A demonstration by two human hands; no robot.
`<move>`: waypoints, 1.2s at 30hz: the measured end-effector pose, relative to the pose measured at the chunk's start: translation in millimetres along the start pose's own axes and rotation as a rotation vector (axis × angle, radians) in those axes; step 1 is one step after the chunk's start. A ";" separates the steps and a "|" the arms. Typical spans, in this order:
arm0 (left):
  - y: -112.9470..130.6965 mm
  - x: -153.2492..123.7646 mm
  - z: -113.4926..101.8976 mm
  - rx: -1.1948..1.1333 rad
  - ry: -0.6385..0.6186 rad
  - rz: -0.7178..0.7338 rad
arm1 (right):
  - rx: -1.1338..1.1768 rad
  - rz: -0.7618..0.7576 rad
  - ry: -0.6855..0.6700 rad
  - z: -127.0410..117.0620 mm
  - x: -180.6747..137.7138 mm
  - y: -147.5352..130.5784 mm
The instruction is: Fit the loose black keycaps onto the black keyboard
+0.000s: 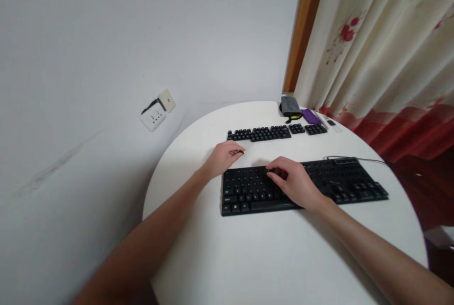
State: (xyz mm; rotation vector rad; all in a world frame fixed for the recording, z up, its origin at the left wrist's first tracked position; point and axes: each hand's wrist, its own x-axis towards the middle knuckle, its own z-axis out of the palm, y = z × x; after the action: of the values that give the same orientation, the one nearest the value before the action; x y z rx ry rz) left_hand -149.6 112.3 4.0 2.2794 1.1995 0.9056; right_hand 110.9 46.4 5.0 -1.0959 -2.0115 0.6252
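The left hand (224, 157) pinches a small black keycap (241, 152) just behind the black keyboard (354, 187). The right hand (296, 183) lies on its middle keys, fingertips curled at the top row; whether they grip one, I cannot tell.

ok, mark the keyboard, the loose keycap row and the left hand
keyboard (342, 179), head view, keys right of the hand.
keycap row (262, 133), head view, middle of row.
left hand (222, 157), head view, back of hand.

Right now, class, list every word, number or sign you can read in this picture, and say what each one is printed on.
No text here can be read.
keyboard: key legends too small and blurred.
loose keycaps in a row behind it: legends also blurred.
wall socket: no legible marking.
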 end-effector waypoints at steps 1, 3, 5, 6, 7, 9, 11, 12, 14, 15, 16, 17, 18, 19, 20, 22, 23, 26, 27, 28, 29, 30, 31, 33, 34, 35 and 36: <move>6.9 -3.8 -0.4 -0.065 -0.027 -0.036 | -0.001 -0.006 -0.001 -0.6 0.2 0.2; 21.9 -10.8 0.1 -0.171 -0.093 -0.107 | -0.002 -0.016 -0.001 -1.3 0.8 1.1; 35.8 -16.0 0.9 -0.231 -0.141 -0.144 | -0.005 -0.019 -0.004 -1.3 1.4 2.5; 41.7 -17.7 0.9 -0.249 -0.161 -0.156 | -0.007 -0.019 -0.008 -1.2 1.5 3.2; 46.8 -18.9 0.6 -0.257 -0.174 -0.165 | -0.010 -0.020 -0.012 -1.0 1.5 3.9; 54.9 -20.0 -1.0 -0.262 -0.205 -0.192 | -0.011 -0.023 -0.013 -0.7 1.2 4.8; 60.9 -20.5 -3.7 -0.262 -0.254 -0.235 | -0.006 -0.033 -0.013 -0.4 0.7 4.9; 63.2 -20.8 -5.0 -0.265 -0.284 -0.257 | -0.004 -0.041 -0.013 -0.2 0.4 4.8; 66.6 -21.8 -7.4 -0.271 -0.340 -0.285 | -0.001 -0.054 -0.020 0.5 0.2 4.6; 67.5 -22.6 -8.2 -0.273 -0.363 -0.289 | 0.000 -0.059 -0.022 1.0 0.2 4.4; 67.9 -23.4 -8.8 -0.274 -0.383 -0.292 | 0.001 -0.060 -0.025 1.5 0.2 4.3; 67.7 -24.4 -9.0 -0.273 -0.400 -0.294 | 0.001 -0.057 -0.026 2.0 0.3 4.2; 67.1 -25.3 -9.1 -0.271 -0.415 -0.292 | 0.000 -0.053 -0.030 2.5 0.4 4.2; 66.2 -26.1 -8.9 -0.268 -0.428 -0.281 | -0.001 -0.047 -0.032 3.0 0.6 4.1; 65.1 -26.7 -8.6 -0.264 -0.440 -0.257 | -0.003 -0.043 -0.035 3.3 0.7 4.0; 63.4 -27.1 -7.7 -0.251 -0.461 -0.177 | -0.008 -0.039 -0.038 3.6 0.8 3.8; 63.0 -26.9 -7.2 -0.243 -0.471 -0.135 | -0.008 -0.043 -0.039 3.7 0.8 3.8; 63.4 -25.6 -5.8 -0.206 -0.487 -0.045 | -0.010 -0.059 -0.040 4.0 0.5 4.5; 63.7 -25.1 -5.4 -0.190 -0.490 -0.031 | -0.014 -0.061 -0.041 4.2 0.3 4.9; 64.1 -24.8 -5.1 -0.175 -0.494 -0.019 | -0.018 -0.062 -0.042 4.4 0.2 5.2; 64.5 -24.7 -4.8 -0.162 -0.497 -0.009 | -0.021 -0.060 -0.044 4.6 0.0 5.4; 64.8 -24.8 -4.4 -0.152 -0.500 0.000 | -0.022 -0.060 -0.044 4.7 0.0 5.3; 65.3 -25.2 -3.9 -0.141 -0.500 0.007 | -0.020 -0.061 -0.045 4.8 0.0 5.0; 66.9 -26.7 -2.6 -0.110 -0.490 0.031 | -0.012 -0.064 -0.046 4.4 0.4 3.6; 68.2 -27.7 -1.7 -0.088 -0.481 0.045 | -0.008 -0.066 -0.047 4.0 0.7 2.6; 69.7 -28.9 -0.7 -0.063 -0.474 0.057 | -0.004 -0.068 -0.049 3.5 0.9 1.4; 71.3 -30.1 0.3 -0.037 -0.466 0.066 | -0.001 -0.068 -0.051 3.1 1.0 0.0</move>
State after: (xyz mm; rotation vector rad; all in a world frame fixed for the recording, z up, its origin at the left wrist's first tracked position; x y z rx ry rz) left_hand -121.3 48.1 36.8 2.3329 0.8970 0.3759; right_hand 108.1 47.1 3.5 -1.0164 -2.0838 0.6223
